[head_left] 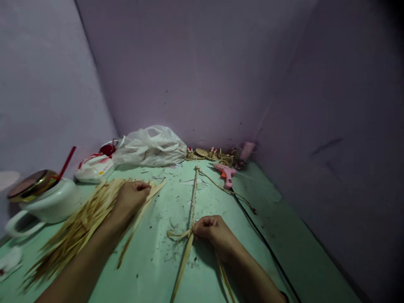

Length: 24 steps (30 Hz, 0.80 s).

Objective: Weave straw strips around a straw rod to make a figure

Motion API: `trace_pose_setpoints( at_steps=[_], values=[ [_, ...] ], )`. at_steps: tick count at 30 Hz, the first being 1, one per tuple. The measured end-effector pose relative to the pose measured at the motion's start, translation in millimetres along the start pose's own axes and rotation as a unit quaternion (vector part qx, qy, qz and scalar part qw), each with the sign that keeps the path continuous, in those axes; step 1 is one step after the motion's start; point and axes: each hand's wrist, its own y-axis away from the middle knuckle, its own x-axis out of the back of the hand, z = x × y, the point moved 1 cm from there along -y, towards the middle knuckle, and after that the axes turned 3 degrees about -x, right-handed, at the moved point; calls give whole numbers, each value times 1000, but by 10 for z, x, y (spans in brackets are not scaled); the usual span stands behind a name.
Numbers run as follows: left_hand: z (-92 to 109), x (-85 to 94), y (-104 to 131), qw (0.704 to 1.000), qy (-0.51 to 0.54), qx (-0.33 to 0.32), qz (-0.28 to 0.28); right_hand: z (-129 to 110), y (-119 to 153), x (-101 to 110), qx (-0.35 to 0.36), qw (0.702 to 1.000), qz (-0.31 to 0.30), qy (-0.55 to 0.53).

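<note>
A thin braid (195,191) of dried leaf strips runs lengthwise down the green tabletop, fixed or knotted at its far end. My right hand (213,233) pinches a strip at the braid's near end, where loose strips (183,265) spread toward me and to the left. To the left, my left hand (134,195) is closed over the top end of a fanned bundle of dried leaf strips (85,214). Its thumb and fingers press together at the strips, though the fingertips partly hide what they grip.
A pink glue gun (225,173) with a black cord lies right of the braid, beside a thin twisted cord (232,192). Behind are a white plastic bag (151,147) and small woven ornaments (202,152). At left stand a white pot (55,204) and a tissue pack (94,167).
</note>
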Motion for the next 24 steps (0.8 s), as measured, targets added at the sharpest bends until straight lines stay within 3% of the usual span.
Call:
trace_pose_setpoints(
  at_steps=[5,8,10,14,16,19,24],
  values=[
    [-25,-12,16,992,-121,-28,-8,32,-45,10,2,1000,-8,12],
    [28,-75,62,962,-269,-34,-25,34,-51,9,2,1000,-10,14],
    [60,-87,79,948,-315,-40,-32,23,-41,5,11,1000,-10,17],
    [124,-6,103,957,-278,-63,-57,5,-22,2,15,1000,-7,15],
    [158,36,145,960,-230,-76,-137,8,-20,4,12,1000,-8,13],
    [232,37,263,939,-220,-86,-250,19,-22,7,10,1000,-11,6],
    [421,-153,468,939,-266,-70,-208,19,-31,9,1,1000,-4,8]
  ],
)
